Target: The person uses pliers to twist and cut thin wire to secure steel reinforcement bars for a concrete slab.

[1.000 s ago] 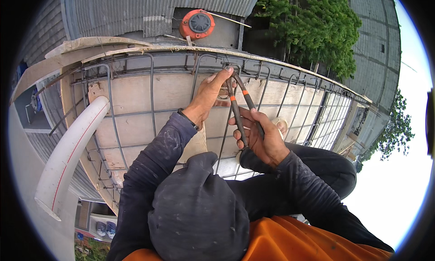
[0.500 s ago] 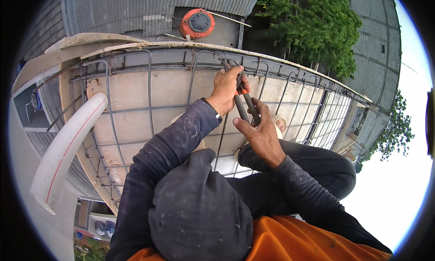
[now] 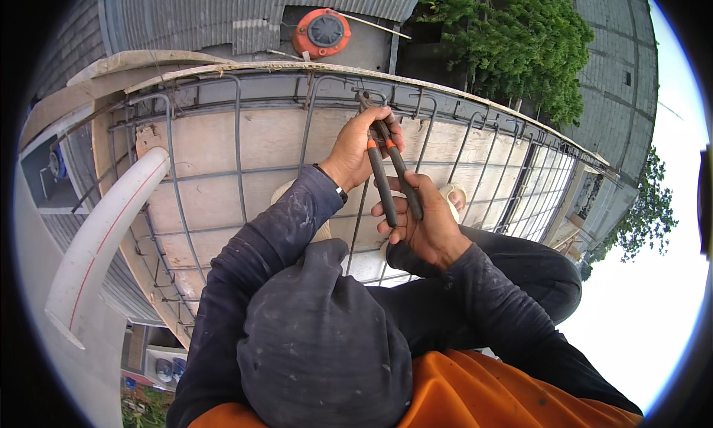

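A pair of long-handled pincers (image 3: 381, 186), dark grey with orange bands, lies between my hands, its head at the top rod of a steel rebar cage (image 3: 239, 146). My left hand (image 3: 353, 154) is closed around it just below the head, thumb on top. The handles are spread slightly apart. My right hand (image 3: 434, 224) holds the lower part of the right handle under its thumb, while its fingers reach beneath toward the left handle's end. Whether the jaws grip a wire or bar is too small to tell.
Plywood formwork (image 3: 204, 198) lies behind the bars, with a wooden edge along the far side. A white pipe (image 3: 108, 238) sticks up at left. Beyond are a red-orange tank (image 3: 321, 33), metal roofing (image 3: 186, 12) and a tree (image 3: 512, 49). My bent knee (image 3: 549, 283) is at right.
The pincers' handles have swung left and opened a little wider. My right hand has turned palm-up, its fingers now under the handles. My left hand keeps its hold near the head.
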The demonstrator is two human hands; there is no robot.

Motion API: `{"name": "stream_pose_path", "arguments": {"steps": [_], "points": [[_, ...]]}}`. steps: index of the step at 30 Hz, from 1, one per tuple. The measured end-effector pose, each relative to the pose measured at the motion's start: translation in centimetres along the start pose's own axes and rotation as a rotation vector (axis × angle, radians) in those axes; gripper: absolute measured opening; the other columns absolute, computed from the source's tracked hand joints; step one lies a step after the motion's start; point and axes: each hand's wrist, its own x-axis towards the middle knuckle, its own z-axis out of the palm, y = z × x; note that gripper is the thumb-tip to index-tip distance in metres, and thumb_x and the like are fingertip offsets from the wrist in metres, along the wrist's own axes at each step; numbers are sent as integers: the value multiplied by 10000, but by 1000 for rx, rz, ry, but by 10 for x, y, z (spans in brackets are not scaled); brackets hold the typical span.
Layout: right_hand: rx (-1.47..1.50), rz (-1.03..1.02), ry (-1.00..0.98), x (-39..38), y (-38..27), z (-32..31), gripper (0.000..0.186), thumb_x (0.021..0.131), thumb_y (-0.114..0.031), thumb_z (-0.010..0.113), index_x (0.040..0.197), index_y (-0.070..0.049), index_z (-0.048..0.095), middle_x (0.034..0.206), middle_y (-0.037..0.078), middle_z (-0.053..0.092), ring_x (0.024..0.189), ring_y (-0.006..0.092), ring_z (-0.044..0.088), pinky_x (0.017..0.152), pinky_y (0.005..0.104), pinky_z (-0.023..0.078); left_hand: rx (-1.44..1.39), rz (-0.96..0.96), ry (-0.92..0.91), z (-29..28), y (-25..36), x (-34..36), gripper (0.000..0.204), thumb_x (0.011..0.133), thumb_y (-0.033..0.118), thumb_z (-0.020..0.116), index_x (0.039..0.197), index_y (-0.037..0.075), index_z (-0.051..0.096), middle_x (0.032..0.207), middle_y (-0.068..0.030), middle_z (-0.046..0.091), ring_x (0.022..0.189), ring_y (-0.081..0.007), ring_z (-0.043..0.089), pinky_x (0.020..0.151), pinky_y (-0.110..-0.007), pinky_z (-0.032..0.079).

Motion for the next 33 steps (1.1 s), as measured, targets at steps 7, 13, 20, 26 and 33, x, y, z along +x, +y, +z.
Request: {"name": "stream_pose_path", "arguments": {"steps": [7,13,20,26,33], "points": [[-777,-539,358,23,24,-4,803,1055,-553,608,1538,62,427,1196,206,653,1007,218,675,763,346,575,174,33,271,8,-14,12,251,1023,318,643,956,88,570,756,-19,583,710,-207,639,691,-395,555],[163,-80,-195,22,13,-15,665,1127,-585,358,1375,-6,572,1043,148,732,853,185,750,572,297,560,239,-30,50,-4,14,-18,693,992,677,614,1288,51,583,1180,-137,724,1113,-280,742,847,-387,605],[153,57,-108,11,-5,-9,640,1131,-569,380,1399,-20,569,917,91,740,669,183,733,469,270,555,-80,-16,9,3,2,5,351,1056,403,616,1167,70,629,1074,-126,738,987,-240,741,806,-387,601],[-784,-399,314,1,0,8,750,1053,-479,636,1538,55,434,1336,241,638,1071,281,729,779,374,606,21,38,201,18,-8,9,255,1047,341,597,1057,88,622,840,-62,678,742,-228,685,704,-390,576],[-399,-268,51,15,6,-7,633,1030,-370,659,1476,54,511,1198,165,678,924,206,684,744,347,589,141,-3,194,9,-4,3,393,1012,470,653,1091,88,605,890,-86,682,965,-261,729,750,-424,582]]}}
